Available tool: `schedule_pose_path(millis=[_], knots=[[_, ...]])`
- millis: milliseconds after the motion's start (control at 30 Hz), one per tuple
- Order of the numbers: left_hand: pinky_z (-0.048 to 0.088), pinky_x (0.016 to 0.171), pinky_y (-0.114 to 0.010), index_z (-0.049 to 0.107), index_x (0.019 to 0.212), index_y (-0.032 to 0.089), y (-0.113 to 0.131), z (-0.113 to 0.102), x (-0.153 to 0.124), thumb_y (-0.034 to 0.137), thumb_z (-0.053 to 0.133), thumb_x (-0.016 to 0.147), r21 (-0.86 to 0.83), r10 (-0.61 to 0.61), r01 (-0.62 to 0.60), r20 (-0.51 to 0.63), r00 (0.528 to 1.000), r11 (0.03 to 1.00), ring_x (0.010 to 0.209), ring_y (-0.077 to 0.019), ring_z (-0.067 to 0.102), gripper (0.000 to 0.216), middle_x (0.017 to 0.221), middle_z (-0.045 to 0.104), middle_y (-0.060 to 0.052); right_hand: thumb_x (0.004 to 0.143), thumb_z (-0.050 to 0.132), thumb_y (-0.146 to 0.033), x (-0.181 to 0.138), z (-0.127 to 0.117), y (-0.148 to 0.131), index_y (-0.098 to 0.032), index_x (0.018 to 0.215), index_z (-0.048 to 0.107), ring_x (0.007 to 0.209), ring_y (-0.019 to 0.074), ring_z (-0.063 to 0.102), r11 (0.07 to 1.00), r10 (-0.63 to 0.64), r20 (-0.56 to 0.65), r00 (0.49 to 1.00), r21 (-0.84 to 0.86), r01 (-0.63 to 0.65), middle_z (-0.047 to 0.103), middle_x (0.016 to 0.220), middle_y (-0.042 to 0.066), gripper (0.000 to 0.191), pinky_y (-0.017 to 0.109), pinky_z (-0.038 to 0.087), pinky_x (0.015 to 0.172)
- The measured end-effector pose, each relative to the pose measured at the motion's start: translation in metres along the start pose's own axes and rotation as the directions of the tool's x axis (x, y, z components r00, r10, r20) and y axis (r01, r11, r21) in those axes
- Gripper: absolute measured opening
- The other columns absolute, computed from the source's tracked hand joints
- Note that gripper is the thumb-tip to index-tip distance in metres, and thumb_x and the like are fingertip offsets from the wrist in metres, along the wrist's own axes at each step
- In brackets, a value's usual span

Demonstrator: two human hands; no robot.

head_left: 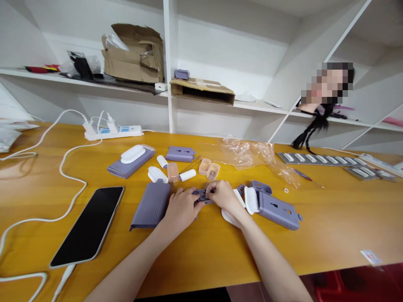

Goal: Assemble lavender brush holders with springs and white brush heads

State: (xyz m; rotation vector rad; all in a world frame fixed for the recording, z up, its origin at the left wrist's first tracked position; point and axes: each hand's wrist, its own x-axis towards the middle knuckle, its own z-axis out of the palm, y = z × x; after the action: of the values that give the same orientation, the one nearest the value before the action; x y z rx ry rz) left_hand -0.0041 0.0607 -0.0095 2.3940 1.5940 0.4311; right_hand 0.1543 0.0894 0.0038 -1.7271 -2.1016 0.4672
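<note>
My left hand [181, 208] and my right hand [223, 194] meet at the middle of the yellow table [330, 222]. Both are closed on a small purple part [203, 195] pinched between their fingertips. A flat purple cover [153, 204] lies just left of my left hand. To the right of my right hand sit a white brush piece [251, 200] and a purple housing [278, 210]. A white oval piece [229, 217] lies partly under my right wrist.
A black phone [90, 226] on a white cable [67, 167] lies at front left; a power strip [111, 131] stands behind. More purple cases [130, 164], white caps [187, 175], peach boxes [208, 167], a plastic bag [248, 153] and grey trays [321, 159] lie around. A mannequin head stands at right.
</note>
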Motion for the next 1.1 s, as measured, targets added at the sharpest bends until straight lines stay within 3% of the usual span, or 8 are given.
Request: schedule_pose_path(millis=[167,333,533,700,833,1100], knots=[[0.044,0.085,-0.042,0.067,0.104,0.025,0.0,0.001,0.003,0.034,0.05,0.081,0.0,-0.032,0.032,-0.003,0.999,0.999,0.104,-0.0274,0.052,0.03,0.124,0.058,-0.001,0.061,0.061,-0.013,0.001,-0.001,0.006,-0.02,0.064,0.068,0.06,0.0131,0.056,0.998,0.02,-0.005,1.0,0.068,-0.02,0.064,0.06,-0.002,0.011,0.022,0.038,0.059],[0.044,0.086,-0.04,0.068,0.101,0.024,-0.003,-0.002,0.003,0.032,0.052,0.08,-0.03,-0.035,0.034,-0.023,0.999,0.999,0.104,-0.0263,0.053,0.028,0.122,0.059,-0.002,0.063,0.056,-0.008,0.003,-0.008,0.012,-0.018,0.071,0.067,0.062,0.0126,0.059,0.993,0.045,-0.016,0.999,0.113,-0.043,0.066,0.065,-0.001,0.017,0.021,0.041,0.062],[0.044,0.086,-0.041,0.069,0.099,0.023,-0.003,-0.001,0.003,0.032,0.052,0.08,-0.031,-0.039,0.039,-0.021,0.999,0.999,0.104,-0.0273,0.053,0.027,0.122,0.059,-0.002,0.058,0.05,-0.002,0.007,-0.003,0.012,-0.017,0.077,0.067,0.066,0.0136,0.059,0.996,0.065,-0.027,0.998,0.071,-0.062,0.068,0.074,0.002,0.028,0.022,0.041,0.065],[0.045,0.083,-0.042,0.069,0.099,0.023,0.0,0.0,0.001,0.031,0.047,0.082,0.002,-0.021,0.021,-0.007,1.0,1.0,0.101,-0.0276,0.053,0.029,0.122,0.059,-0.001,0.055,0.055,-0.004,0.01,0.004,0.01,-0.019,0.064,0.066,0.066,0.0157,0.058,0.998,0.066,0.039,0.997,0.018,-0.067,0.065,0.064,0.001,0.021,0.023,0.038,0.06],[0.044,0.086,-0.041,0.07,0.099,0.023,0.001,0.0,0.001,0.03,0.047,0.082,-0.011,-0.018,0.018,0.006,1.0,1.0,0.102,-0.0266,0.054,0.029,0.123,0.059,-0.001,0.056,0.055,-0.004,0.012,0.005,0.011,-0.019,0.065,0.066,0.066,0.015,0.058,0.998,0.051,0.072,0.996,0.017,-0.052,0.065,0.066,0.001,0.02,0.022,0.038,0.06],[0.041,0.091,-0.041,0.072,0.088,0.021,-0.001,0.0,0.001,0.027,0.047,0.083,-0.023,0.0,0.0,0.032,0.999,1.0,0.105,-0.0263,0.054,0.026,0.125,0.057,-0.004,0.06,0.052,-0.004,0.009,0.01,0.012,-0.019,0.068,0.064,0.07,0.0149,0.059,0.999,0.029,0.024,0.999,0.027,-0.03,0.066,0.069,0.001,0.021,0.022,0.039,0.065]])
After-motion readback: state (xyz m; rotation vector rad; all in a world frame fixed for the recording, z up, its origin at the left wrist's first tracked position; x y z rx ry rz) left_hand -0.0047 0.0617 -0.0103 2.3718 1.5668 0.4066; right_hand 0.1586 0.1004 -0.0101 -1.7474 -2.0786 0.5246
